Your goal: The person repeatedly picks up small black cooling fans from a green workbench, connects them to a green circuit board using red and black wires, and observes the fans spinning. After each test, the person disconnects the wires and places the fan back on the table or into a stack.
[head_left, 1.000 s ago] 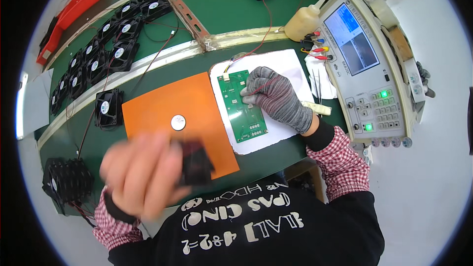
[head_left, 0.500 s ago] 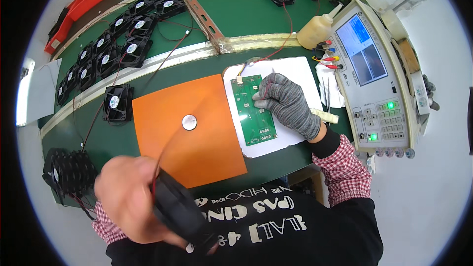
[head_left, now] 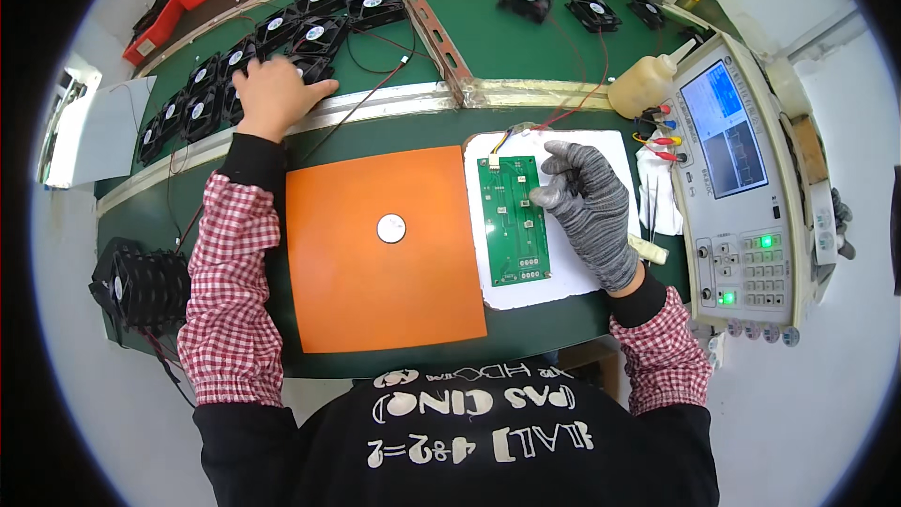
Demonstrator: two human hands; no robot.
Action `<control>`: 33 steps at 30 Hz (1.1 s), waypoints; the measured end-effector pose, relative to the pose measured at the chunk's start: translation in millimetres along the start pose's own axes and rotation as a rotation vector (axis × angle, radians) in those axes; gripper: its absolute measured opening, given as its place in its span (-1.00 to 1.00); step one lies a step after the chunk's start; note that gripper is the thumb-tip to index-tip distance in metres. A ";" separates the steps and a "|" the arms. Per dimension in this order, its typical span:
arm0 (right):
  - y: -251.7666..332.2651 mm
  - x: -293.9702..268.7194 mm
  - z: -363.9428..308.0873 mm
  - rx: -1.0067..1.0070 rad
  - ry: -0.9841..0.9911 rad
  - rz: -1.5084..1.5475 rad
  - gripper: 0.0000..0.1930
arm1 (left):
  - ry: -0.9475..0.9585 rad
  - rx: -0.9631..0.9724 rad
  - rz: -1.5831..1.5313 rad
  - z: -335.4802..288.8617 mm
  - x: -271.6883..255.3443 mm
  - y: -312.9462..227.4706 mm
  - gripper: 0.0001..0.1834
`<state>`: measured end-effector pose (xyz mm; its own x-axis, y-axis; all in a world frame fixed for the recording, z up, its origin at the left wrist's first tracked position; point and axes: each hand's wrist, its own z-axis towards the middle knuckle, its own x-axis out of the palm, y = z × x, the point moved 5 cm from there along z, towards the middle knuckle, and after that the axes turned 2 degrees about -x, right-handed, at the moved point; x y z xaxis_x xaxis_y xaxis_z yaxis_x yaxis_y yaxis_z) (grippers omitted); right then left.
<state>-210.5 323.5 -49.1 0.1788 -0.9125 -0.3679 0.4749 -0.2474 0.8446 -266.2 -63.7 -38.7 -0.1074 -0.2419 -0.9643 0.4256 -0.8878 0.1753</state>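
Observation:
My bare left hand (head_left: 280, 99) reaches to the back left, its thumb and fingers spread over the rows of black fans (head_left: 316, 33). A fan lies partly hidden under it, and I see none lifted. My right hand (head_left: 591, 211), in a grey striped knit glove, hovers half curled at the right edge of a green circuit board (head_left: 514, 225). Thumb and forefinger stand apart with nothing visible between them. The board lies on a white sheet (head_left: 582, 296), and a white connector (head_left: 494, 162) with wires is plugged into its top end.
An orange mat (head_left: 385, 291) bears a round white disc (head_left: 391, 228). More fans (head_left: 593, 12) stand back right, one blurred. A tan bottle (head_left: 643, 84) and a test instrument (head_left: 741, 225) are at the right. A fan stack (head_left: 141, 286) sits left; a metal rail (head_left: 432, 28) divides the back.
My left hand, earlier holding a fan at the front, is now at the back left without it. Another fan has appeared at the back right. My right hand's fingers have opened and drawn off the board.

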 end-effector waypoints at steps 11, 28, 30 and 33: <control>69.9 32.7 -8.6 -0.652 0.423 -0.100 -0.43 | -0.082 1.638 -0.830 -232.5 -140.3 -101.6 -0.67; -1.4 7.0 4.0 -0.006 0.219 -0.121 -0.86 | -0.099 1.126 -0.519 -183.1 -82.7 -50.8 -0.46; 0.2 6.6 3.2 -0.027 0.235 -0.157 -0.87 | -0.060 1.054 -0.624 -175.7 -76.6 -48.3 -0.44; -7.6 10.3 -2.4 0.029 0.211 -0.051 -0.84 | -0.117 0.825 -0.646 -159.1 -65.1 -28.3 -0.30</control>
<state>-210.2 316.8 -60.2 0.3327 -0.8110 -0.4813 0.4635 -0.3039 0.8324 -128.3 39.5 -12.4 -0.2005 0.3747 -0.9052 -0.4819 -0.8422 -0.2419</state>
